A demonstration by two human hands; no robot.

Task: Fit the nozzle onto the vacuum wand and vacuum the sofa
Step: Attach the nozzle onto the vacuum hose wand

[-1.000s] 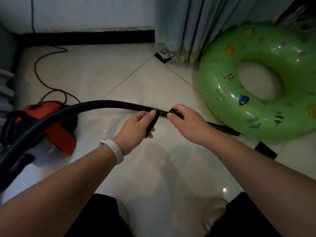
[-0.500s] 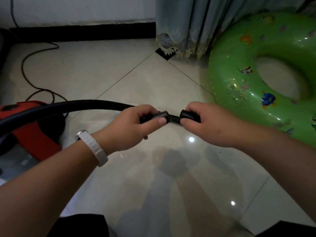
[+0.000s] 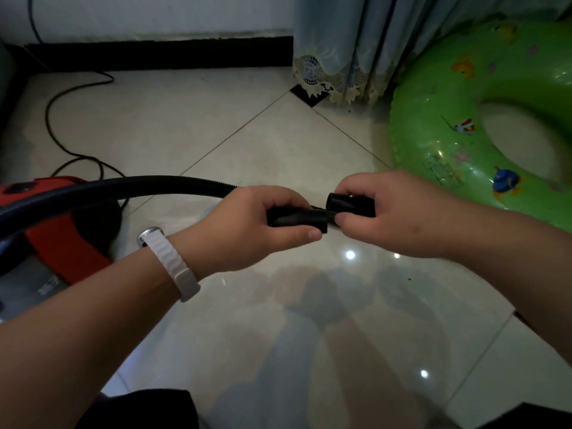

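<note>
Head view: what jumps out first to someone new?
Centre frame, the left hand grips the black wand end and the right hand grips the black nozzle, their ends nearly meeting. At the right edge lies a bright green swim ring; at the left edge sits the red vacuum cleaner, its hose arcing to the left hand.

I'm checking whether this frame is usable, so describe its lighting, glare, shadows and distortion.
Head view: dim overall; small bright glare spots on the glossy floor; soft shadows of the left hand and right hand lie on the tiles below them; the black nozzle and hose end are hard to separate in the gloom; wide-angle stretch makes the forearms loom large at the bottom edge.
</note>
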